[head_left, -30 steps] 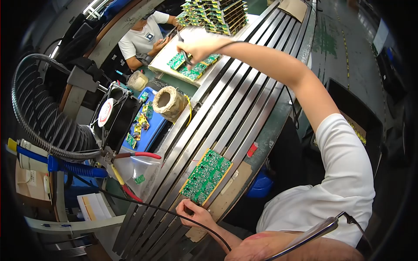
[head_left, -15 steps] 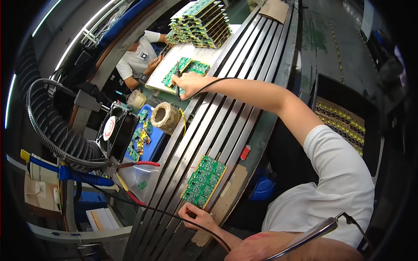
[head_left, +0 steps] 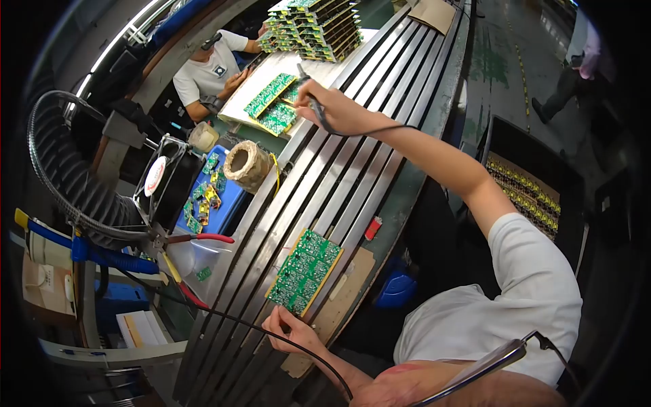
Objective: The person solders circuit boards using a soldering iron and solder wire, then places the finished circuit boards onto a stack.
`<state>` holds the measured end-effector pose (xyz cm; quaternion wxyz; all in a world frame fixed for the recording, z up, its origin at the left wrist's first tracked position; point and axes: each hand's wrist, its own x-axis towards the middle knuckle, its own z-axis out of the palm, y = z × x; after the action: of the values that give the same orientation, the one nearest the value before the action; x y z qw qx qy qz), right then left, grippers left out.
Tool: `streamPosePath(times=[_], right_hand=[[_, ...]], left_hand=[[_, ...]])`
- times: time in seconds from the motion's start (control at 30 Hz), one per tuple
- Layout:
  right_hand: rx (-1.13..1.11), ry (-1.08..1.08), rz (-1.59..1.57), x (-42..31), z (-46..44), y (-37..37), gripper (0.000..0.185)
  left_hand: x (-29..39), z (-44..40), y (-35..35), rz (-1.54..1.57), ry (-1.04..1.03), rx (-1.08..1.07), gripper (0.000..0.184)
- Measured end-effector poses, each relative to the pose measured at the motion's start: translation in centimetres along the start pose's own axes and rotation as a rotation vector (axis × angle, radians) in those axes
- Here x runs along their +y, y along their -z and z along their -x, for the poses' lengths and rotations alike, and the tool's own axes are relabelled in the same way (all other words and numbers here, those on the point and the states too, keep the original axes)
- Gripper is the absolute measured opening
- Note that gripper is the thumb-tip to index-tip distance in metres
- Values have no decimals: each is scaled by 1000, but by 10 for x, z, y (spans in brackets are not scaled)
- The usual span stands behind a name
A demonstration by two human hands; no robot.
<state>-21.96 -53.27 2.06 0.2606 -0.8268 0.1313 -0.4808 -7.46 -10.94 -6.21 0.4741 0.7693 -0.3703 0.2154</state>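
Observation:
My right hand (head_left: 332, 110) is closed around a dark pen-shaped tool (head_left: 317, 112) with a black cord. It is raised beside several green circuit boards (head_left: 270, 95) on a white surface (head_left: 237, 102). Lower down, my left hand (head_left: 293, 331) has its thumb and fingers pressed together at the near corner of a green board (head_left: 305, 271) with yellow edges. Whatever may be between those fingers is too small to tell. That board lies across the metal rails (head_left: 352, 197). A black cable passes over my left hand.
A tall stack of boards (head_left: 312, 30) stands beyond my right hand. Beside the rails are a round wrapped container (head_left: 247, 166), a blue tray (head_left: 227, 215) and red-handled pliers (head_left: 203, 237). A co-worker (head_left: 207, 71) sits across; another person (head_left: 583, 61) is in the aisle.
My right hand first moved down over the boards on the white surface, then lifted away to the right, still holding the tool. My left hand stays by the near board. The view has shifted slightly.

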Motion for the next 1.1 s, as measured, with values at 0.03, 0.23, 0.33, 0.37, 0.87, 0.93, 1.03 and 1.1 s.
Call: streamPosePath(times=[0.03,0.23,0.33,0.37,0.87,0.93,1.03,1.1], right_hand=[[16,-12,-21,-8,17,2,27],[46,-232,-362,-61,123,-9,29],[6,-322,-459,-83,150,-13,46],[40,-332,-389,-97,148,-12,45],[90,-328,-625,-148,184,-20,30],[-32,-176,-540,-150,182,-26,31],[-92,-139,-633,-157,185,-40,30],[-143,-195,-645,-159,189,-43,29]], left_hand=[[3,1,1,-9,42,-13,11],[6,0,-8,-105,-266,-36,5],[-81,12,-55,-23,-203,27,13],[-109,16,-68,-47,-151,75,18],[22,-4,16,-98,-124,-144,7],[18,2,14,41,-50,-101,7],[16,9,16,22,-33,-96,6],[16,11,15,18,24,-93,5]])
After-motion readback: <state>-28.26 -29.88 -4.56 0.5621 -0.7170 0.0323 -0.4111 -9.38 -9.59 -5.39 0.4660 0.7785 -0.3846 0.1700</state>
